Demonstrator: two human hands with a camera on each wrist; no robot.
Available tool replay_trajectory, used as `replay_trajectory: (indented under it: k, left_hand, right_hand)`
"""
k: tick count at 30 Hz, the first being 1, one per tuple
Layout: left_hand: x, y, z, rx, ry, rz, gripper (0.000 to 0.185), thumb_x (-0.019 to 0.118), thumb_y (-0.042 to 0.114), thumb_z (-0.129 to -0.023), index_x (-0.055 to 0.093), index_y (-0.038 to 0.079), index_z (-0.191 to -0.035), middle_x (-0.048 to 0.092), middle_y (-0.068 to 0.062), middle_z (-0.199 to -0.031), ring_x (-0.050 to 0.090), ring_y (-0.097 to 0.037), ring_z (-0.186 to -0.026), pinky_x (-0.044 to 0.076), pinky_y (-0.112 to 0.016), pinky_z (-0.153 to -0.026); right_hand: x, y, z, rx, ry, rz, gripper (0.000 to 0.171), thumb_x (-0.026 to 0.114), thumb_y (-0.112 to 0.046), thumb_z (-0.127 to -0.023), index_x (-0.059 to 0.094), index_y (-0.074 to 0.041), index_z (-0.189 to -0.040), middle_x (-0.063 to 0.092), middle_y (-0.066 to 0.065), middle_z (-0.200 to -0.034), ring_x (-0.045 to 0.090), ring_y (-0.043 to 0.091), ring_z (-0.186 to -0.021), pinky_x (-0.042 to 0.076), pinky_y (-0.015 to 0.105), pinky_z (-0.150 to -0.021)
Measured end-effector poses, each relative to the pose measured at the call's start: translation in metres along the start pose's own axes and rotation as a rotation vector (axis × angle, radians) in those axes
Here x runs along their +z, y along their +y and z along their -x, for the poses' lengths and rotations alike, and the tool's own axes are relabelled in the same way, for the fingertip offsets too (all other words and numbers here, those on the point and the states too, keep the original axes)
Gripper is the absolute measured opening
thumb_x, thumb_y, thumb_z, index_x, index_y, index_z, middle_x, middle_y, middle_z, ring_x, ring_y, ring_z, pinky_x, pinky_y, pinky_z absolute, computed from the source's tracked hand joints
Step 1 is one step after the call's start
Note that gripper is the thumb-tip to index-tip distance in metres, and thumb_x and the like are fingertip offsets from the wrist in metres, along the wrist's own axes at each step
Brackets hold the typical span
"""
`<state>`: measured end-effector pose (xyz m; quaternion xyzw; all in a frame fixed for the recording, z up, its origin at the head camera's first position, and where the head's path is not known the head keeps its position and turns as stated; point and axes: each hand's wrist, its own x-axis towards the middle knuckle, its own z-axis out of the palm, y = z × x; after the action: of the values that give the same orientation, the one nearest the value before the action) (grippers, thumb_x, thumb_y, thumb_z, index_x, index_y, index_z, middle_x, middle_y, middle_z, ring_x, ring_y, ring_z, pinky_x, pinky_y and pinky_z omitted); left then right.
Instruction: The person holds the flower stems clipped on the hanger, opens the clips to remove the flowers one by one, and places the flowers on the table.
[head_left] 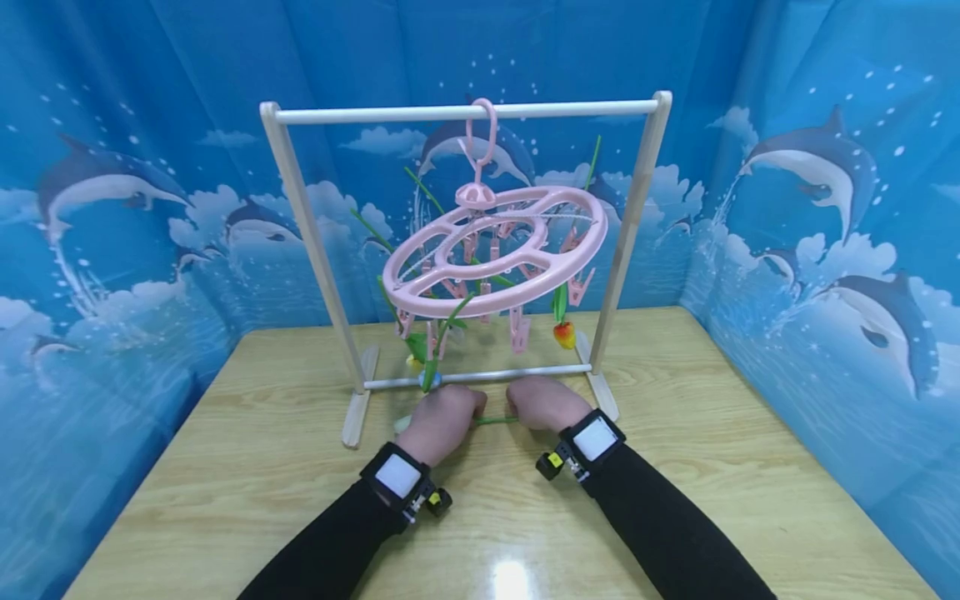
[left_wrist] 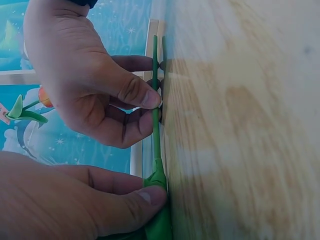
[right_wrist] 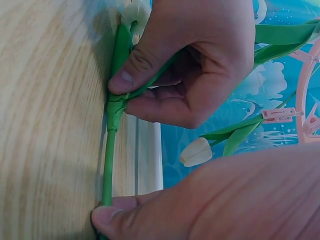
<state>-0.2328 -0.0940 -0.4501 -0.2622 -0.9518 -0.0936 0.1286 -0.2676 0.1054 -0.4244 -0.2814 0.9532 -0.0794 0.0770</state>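
An artificial white tulip [right_wrist: 114, 155] lies low along the tabletop, its green stem running between both hands. My left hand [head_left: 442, 419] pinches it between thumb and fingers where the leaves join the stem. The pale flower head [head_left: 402, 424] pokes out left of that hand. With thumb and fingertips my right hand [head_left: 547, 403] pinches the thin bare stem, farther toward its end. Above and behind the hands, a pink round clip hanger [head_left: 498, 300] hangs tilted, with several artificial tulips clipped on, among them a red-yellow one [head_left: 565, 335] and a blue one [head_left: 430, 380].
The hanger's hook [head_left: 491, 137] loops over the top bar of a wooden rack [head_left: 375, 115]. Its lower bar [head_left: 517, 373] runs just beyond the hands. Pink clips [head_left: 519, 332] dangle over the wood-grain table [head_left: 300, 492]. A blue dolphin curtain [head_left: 202, 167] surrounds the table's back and sides.
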Motion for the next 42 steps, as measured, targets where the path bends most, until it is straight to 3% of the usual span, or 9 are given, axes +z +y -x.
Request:
replay_trajectory:
  k: [11, 20, 27, 30, 34, 38, 42]
  left_hand:
    - [0.010, 0.012, -0.003, 0.007, -0.007, -0.046, 0.029, 0.072, -0.003, -0.088, 0.064, 0.019, -0.072, 0.058, 0.007, -0.064, 0.053, -0.009, -0.063, 0.043, -0.022, -0.052]
    - [0.008, 0.012, -0.003, 0.016, 0.032, -0.108, 0.026, 0.074, -0.001, -0.091, 0.069, 0.020, -0.075, 0.064, 0.006, -0.066, 0.058, -0.009, -0.063, 0.045, -0.020, -0.051]
    - [0.009, 0.012, 0.001, 0.041, 0.060, -0.132, 0.025, 0.076, -0.002, -0.088, 0.070, 0.019, -0.074, 0.066, 0.005, -0.067, 0.061, -0.010, -0.064, 0.047, -0.020, -0.053]
    - [0.007, 0.012, 0.002, 0.035, 0.034, -0.141, 0.021, 0.078, 0.002, -0.091, 0.073, 0.018, -0.079, 0.069, 0.004, -0.070, 0.062, -0.010, -0.064, 0.048, -0.020, -0.053]
    - [-0.006, 0.017, 0.003, -0.003, -0.070, -0.157, 0.011, 0.079, 0.008, -0.095, 0.078, 0.018, -0.090, 0.072, 0.004, -0.077, 0.062, -0.008, -0.067, 0.049, -0.020, -0.055]
    - [-0.031, 0.026, 0.003, -0.059, -0.181, -0.147, 0.008, 0.085, 0.022, -0.096, 0.079, 0.019, -0.101, 0.073, 0.004, -0.086, 0.065, -0.007, -0.073, 0.054, -0.021, -0.060]
    - [-0.062, 0.036, 0.006, -0.083, -0.218, -0.099, 0.015, 0.086, 0.031, -0.096, 0.077, 0.021, -0.102, 0.074, 0.006, -0.086, 0.066, -0.005, -0.072, 0.056, -0.021, -0.062]
  right_hand:
    - [0.002, 0.004, 0.014, 0.010, 0.015, 0.007, 0.030, 0.068, -0.002, -0.099, 0.059, -0.014, -0.074, 0.056, 0.000, -0.073, 0.053, 0.019, -0.067, 0.050, 0.036, -0.065]
    - [0.022, 0.029, -0.007, -0.020, 0.058, 0.016, 0.020, 0.069, -0.001, -0.089, 0.062, -0.014, -0.076, 0.062, 0.001, -0.075, 0.055, 0.020, -0.066, 0.049, 0.038, -0.059]
    - [0.002, 0.007, 0.008, 0.045, 0.041, -0.056, 0.022, 0.072, 0.003, -0.089, 0.063, -0.013, -0.076, 0.063, 0.002, -0.074, 0.056, 0.019, -0.067, 0.047, 0.033, -0.059]
    - [0.002, 0.003, 0.010, 0.081, 0.032, -0.049, 0.024, 0.075, 0.004, -0.086, 0.063, -0.014, -0.076, 0.062, 0.000, -0.072, 0.054, 0.016, -0.064, 0.043, 0.030, -0.056]
    - [-0.003, 0.001, 0.008, 0.139, -0.013, -0.053, 0.024, 0.082, -0.001, -0.083, 0.064, -0.015, -0.078, 0.063, -0.001, -0.073, 0.056, 0.017, -0.064, 0.046, 0.029, -0.056]
    - [-0.022, -0.002, 0.010, 0.156, -0.032, -0.092, 0.023, 0.089, -0.012, -0.086, 0.066, -0.013, -0.082, 0.067, 0.001, -0.078, 0.060, 0.019, -0.068, 0.051, 0.032, -0.062]
    - [-0.049, -0.007, 0.018, 0.187, -0.039, -0.145, 0.022, 0.089, -0.019, -0.091, 0.069, -0.012, -0.088, 0.069, 0.002, -0.083, 0.063, 0.020, -0.073, 0.053, 0.033, -0.066]
